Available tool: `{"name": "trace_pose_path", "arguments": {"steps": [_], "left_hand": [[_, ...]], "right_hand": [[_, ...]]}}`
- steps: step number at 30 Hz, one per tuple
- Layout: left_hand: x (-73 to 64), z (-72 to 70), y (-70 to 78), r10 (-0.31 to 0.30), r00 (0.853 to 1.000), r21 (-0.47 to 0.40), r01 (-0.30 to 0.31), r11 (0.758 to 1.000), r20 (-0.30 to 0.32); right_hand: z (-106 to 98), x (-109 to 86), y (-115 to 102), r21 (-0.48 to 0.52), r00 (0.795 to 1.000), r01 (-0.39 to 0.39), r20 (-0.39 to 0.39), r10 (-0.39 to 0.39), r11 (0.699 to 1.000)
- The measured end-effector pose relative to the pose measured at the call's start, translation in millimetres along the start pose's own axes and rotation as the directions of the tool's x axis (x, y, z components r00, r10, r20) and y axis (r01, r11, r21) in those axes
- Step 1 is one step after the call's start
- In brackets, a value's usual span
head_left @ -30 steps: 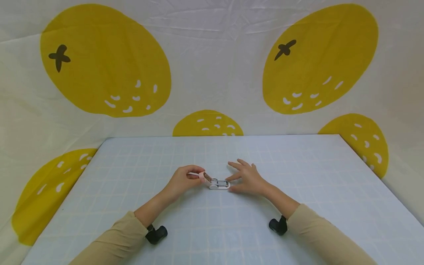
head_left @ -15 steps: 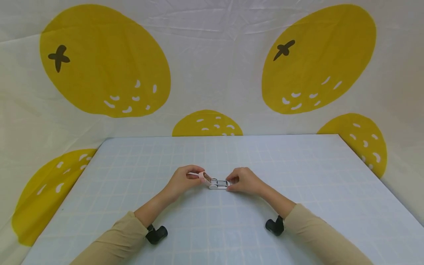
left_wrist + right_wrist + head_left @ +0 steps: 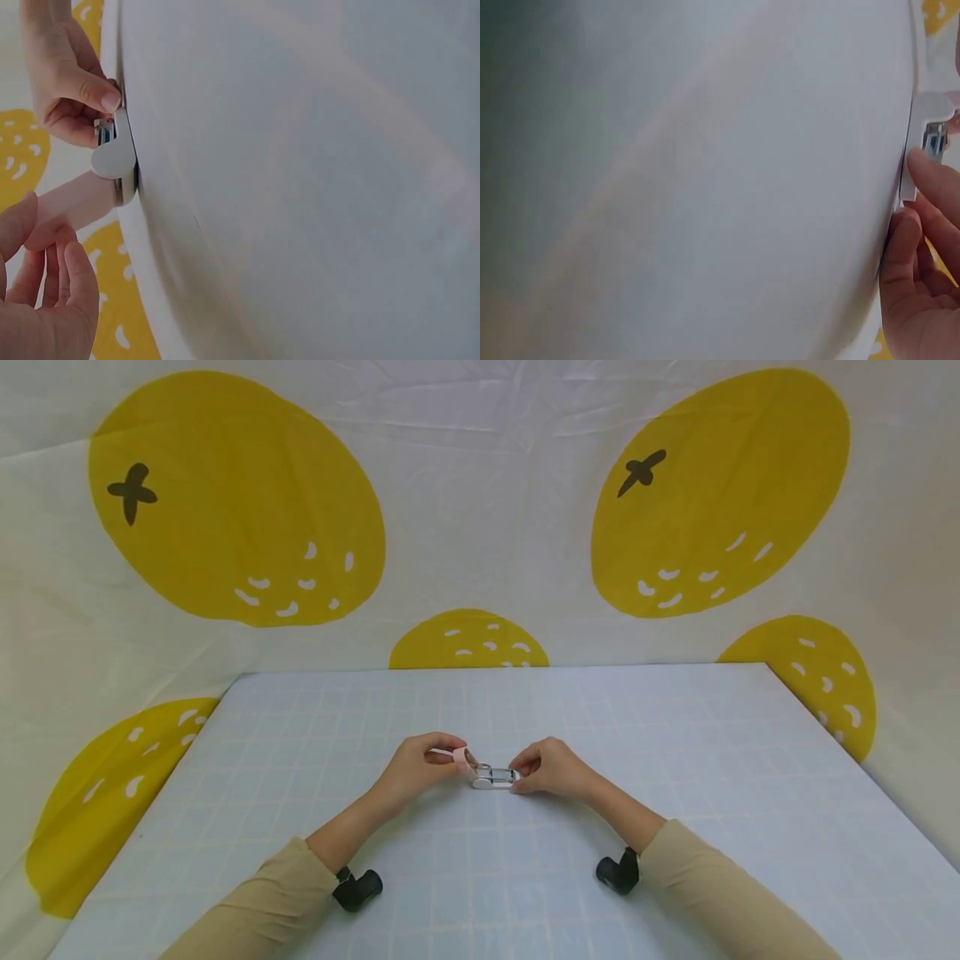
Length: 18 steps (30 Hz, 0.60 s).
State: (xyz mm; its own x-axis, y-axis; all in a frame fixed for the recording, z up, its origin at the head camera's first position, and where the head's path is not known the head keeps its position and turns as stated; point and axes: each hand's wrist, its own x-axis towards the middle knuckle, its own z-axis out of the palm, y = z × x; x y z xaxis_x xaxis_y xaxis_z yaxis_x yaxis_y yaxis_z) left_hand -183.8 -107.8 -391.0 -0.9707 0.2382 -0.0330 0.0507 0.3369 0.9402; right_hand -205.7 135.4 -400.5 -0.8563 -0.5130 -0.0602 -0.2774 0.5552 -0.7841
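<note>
The left hand point(image 3: 416, 772) pinches a pink flap point(image 3: 463, 762), which tilts up. Just right of that pinch, the little gadget's white base point(image 3: 482, 783) sits on the table point(image 3: 487, 877) between both hands, with shiny metal point(image 3: 501, 774) inside. Then the right hand point(image 3: 553, 768) pinches the base's other end between thumb and fingers.

No words, labels, brands or numbers can be read on anything, the pink-and-white gadget point(image 3: 112, 159) included. The only sign-like marks are two dark crosses printed on the far cloth point(image 3: 487, 527): the left cross point(image 3: 132, 493) stands on the left part of the large left yellow shape point(image 3: 247, 502), and the right cross point(image 3: 641, 472), slanted, on the left part of the large right yellow shape point(image 3: 738, 493).
</note>
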Motion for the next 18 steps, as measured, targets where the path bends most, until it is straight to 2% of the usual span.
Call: {"name": "trace_pose_path", "arguments": {"steps": [11, 16, 18], "left_hand": [[4.5, 3.6, -0.6, 0.041, 0.999, -0.090, -0.038, 0.995, 0.034], [5.9, 3.1, 2.0, 0.040, 0.997, -0.071, -0.036, 0.997, 0.060], [7.3, 3.9, 2.7, 0.056, 0.996, -0.061, -0.052, 0.997, 0.073]], "right_hand": [[0.9, 2.3, 3.3, -0.010, 1.000, -0.002, -0.001, 0.002, 1.000], [0.3, 3.0, 4.6, -0.012, 1.000, -0.010, 0.000, 0.010, 1.000], [-0.5, 3.1, 4.9, -0.014, 1.000, -0.008, 0.002, 0.008, 1.000]]}}
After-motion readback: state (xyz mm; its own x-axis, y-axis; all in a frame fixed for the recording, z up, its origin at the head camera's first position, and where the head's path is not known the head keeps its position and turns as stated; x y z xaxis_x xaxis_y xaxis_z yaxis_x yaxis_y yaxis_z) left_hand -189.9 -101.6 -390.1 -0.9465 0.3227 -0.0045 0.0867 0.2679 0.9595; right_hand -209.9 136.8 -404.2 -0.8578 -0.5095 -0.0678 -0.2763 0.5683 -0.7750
